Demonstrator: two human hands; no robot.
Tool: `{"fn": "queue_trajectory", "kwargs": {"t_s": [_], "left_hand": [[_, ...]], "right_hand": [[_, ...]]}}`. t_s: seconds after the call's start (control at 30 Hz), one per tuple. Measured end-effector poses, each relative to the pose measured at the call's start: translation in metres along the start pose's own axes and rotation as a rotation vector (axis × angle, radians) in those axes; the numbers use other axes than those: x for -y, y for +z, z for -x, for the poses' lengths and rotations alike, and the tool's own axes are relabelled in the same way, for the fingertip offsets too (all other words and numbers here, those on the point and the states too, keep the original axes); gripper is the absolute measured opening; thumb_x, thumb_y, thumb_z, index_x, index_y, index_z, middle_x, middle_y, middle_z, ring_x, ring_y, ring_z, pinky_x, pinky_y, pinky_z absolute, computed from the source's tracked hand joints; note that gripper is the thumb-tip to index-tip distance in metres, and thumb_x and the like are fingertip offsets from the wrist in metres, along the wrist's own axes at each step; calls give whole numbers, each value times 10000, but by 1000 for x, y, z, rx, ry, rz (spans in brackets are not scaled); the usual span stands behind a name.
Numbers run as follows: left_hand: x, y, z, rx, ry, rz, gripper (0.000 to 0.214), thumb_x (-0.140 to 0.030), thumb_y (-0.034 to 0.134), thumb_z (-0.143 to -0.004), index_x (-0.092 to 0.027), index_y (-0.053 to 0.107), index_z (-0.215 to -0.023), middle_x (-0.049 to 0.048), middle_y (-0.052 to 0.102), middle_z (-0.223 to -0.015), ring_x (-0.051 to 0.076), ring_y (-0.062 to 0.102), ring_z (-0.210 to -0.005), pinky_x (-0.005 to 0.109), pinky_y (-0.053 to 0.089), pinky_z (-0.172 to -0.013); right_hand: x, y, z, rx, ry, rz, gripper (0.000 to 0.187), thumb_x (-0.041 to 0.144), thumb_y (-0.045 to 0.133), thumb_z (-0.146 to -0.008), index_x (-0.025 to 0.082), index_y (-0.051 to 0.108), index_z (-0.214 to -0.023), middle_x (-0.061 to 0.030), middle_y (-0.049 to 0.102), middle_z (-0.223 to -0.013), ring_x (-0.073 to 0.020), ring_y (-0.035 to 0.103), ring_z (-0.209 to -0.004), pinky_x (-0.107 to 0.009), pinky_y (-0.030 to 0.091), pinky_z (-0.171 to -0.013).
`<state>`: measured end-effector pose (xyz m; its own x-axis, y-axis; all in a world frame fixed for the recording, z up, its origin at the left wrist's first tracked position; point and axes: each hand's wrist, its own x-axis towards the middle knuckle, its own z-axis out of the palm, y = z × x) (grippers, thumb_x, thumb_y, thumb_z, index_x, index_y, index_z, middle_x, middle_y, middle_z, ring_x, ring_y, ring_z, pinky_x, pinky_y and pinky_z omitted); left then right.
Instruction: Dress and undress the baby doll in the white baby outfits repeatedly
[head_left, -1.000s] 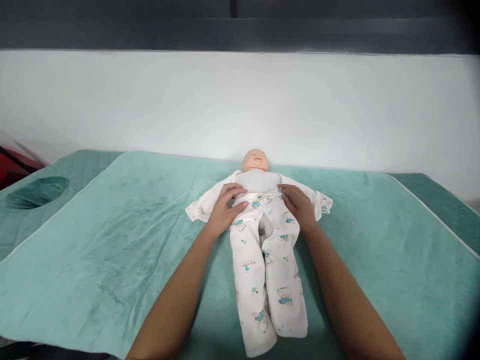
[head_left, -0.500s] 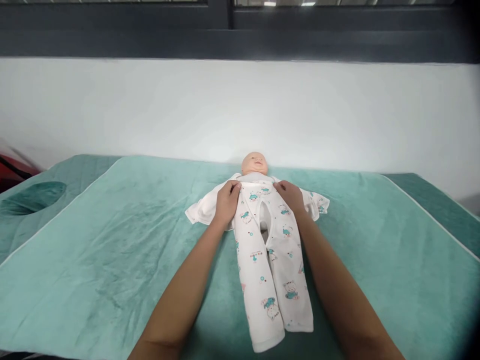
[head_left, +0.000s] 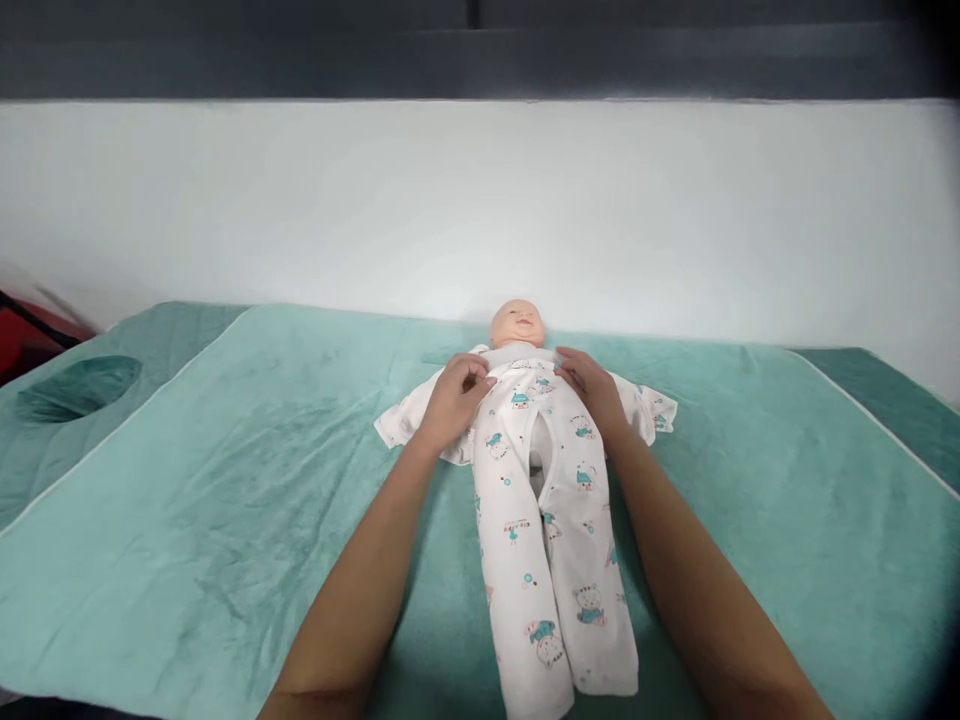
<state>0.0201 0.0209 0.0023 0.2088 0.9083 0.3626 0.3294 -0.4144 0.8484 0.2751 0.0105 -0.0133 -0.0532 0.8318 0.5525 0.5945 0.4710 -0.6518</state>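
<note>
A baby doll (head_left: 517, 323) lies on its back, its head toward the wall. White printed baby trousers (head_left: 517, 500) with an open crotch lie over its lower body, legs stretched toward me. Beneath them, a white top (head_left: 409, 410) spreads out, with its right-hand sleeve (head_left: 651, 408) showing a print. My left hand (head_left: 454, 395) rests at the left end of the waistband, thumb and fingers slightly apart. At the other end, my right hand (head_left: 592, 385) touches the doll's side with loosely bent fingers. Neither hand seems to pinch the cloth; the fingertips are partly hidden.
A green padded cover (head_left: 247, 500) spreads under the doll, with a round hole (head_left: 82, 388) at its left end. Behind it rises a white wall (head_left: 480, 200) below a dark frame (head_left: 480, 65). Something red (head_left: 30, 335) stands at the far left.
Both hands have loosened from the waistband, which was pulled straight between them and now curves over the doll's belly. The view has tipped slightly downward.
</note>
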Motion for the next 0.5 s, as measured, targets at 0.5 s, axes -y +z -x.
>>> {"fn": "queue_trajectory", "kwargs": {"t_s": [0.5], "left_hand": [[18,23,-3,-296,87,-175,157,-222,501,-948,-208,657,-939,69,613,-1035,205,582,-1008,371,453,-946]], "right_hand": [[-12,12,-24,-22,383,107,262,466,568,-858,225,624,-769,-37,694,-840,-209,602,-791,-343,445,-742]]}}
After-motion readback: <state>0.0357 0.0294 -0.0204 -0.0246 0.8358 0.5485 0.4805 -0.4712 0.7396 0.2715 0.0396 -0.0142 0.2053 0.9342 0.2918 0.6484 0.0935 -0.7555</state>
